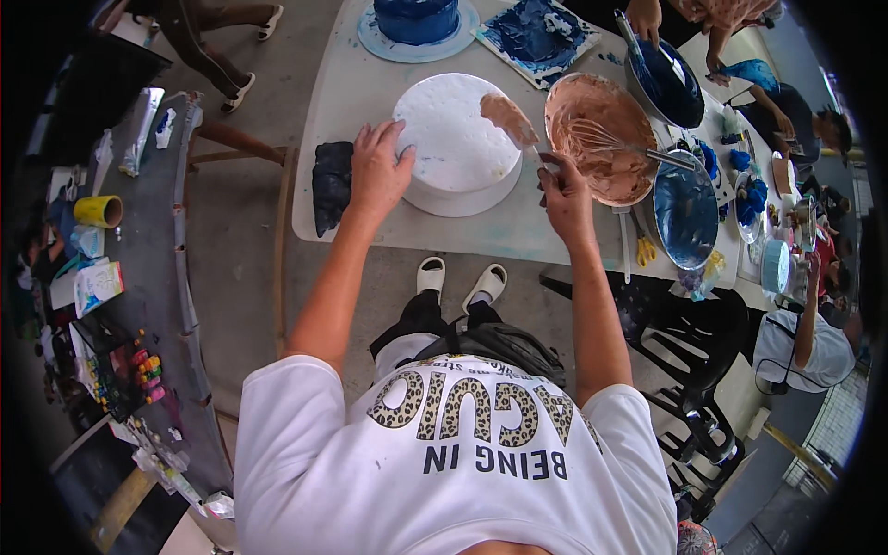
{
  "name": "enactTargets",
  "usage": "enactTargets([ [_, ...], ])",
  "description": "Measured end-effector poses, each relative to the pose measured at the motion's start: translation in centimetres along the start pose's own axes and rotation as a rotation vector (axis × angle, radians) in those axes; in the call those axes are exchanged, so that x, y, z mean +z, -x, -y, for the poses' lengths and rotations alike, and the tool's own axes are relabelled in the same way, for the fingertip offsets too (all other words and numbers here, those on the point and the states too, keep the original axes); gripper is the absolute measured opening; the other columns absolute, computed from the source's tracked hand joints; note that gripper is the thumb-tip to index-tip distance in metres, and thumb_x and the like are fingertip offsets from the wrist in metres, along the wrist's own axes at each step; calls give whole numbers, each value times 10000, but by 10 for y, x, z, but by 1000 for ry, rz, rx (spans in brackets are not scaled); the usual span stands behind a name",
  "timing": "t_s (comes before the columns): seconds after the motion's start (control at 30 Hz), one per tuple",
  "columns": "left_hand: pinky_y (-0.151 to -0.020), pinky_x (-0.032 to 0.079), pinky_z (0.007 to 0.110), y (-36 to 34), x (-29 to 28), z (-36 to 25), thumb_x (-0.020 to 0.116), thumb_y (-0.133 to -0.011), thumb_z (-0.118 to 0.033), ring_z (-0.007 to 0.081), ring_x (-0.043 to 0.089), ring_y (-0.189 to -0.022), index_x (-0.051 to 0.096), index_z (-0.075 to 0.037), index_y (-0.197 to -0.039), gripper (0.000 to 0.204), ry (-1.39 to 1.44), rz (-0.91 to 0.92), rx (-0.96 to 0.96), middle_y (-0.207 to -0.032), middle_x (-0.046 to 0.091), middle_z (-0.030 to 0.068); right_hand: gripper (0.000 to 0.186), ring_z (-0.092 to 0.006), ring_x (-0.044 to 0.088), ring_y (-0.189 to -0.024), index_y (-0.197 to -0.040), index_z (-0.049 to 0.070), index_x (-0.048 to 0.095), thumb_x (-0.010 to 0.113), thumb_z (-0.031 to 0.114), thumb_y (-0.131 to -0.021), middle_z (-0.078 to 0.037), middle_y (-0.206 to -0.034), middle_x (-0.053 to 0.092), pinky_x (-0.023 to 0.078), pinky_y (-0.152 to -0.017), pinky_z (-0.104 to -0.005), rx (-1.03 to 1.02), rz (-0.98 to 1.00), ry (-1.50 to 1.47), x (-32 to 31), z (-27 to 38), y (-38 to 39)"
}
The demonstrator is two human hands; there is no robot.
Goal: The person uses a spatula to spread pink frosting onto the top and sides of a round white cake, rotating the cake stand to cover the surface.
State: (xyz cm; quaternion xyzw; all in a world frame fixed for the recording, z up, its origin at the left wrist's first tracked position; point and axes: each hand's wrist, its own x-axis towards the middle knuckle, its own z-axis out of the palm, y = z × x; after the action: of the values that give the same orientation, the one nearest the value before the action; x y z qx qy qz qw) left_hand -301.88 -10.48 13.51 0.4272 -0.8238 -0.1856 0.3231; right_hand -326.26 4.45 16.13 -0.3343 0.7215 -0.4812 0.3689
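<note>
Round white block (444, 129), thick brown cream (504, 117).

Left hand (377, 165): spread against the left side of a white round block (439, 129).
Right hand (567, 199): fingers curled between block and bowl (559, 100), their grip hard to make out.
Brown cream (506, 117): a patch at the block's right edge, reaching toward the right hand.
Whisk (661, 156): wires in the bowl's brown mix, handle across its right rim.
Desk (356, 102): dark blue cake (416, 20) at the far side; yellow-handled scissors (645, 250) near the front edge.
</note>
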Motion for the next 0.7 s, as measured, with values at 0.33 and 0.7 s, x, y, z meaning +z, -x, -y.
enactTargets([
  [0.33,-1038,218,588,-15,-4,-15,629,-818,-362,330,308,-1330,541,-102,-1248,510,-414,321,-86,-1384,442,41,309,-264,566,-686,-1133,93,632,599,-5,-842,-131,-810,574,464,-634,-335,-566,-92,487,20,-30,15],
  [0.7,-1038,192,618,-16,-4,-12,642,-807,-351,319,304,-1336,545,-115,-1248,509,-416,324,-92,-1380,446,33,298,-281,595,-726,-1104,83,645,606,-6,-823,-135,-825,592,471,-664,-348,-461,-5,640,-42,-3,36],
])
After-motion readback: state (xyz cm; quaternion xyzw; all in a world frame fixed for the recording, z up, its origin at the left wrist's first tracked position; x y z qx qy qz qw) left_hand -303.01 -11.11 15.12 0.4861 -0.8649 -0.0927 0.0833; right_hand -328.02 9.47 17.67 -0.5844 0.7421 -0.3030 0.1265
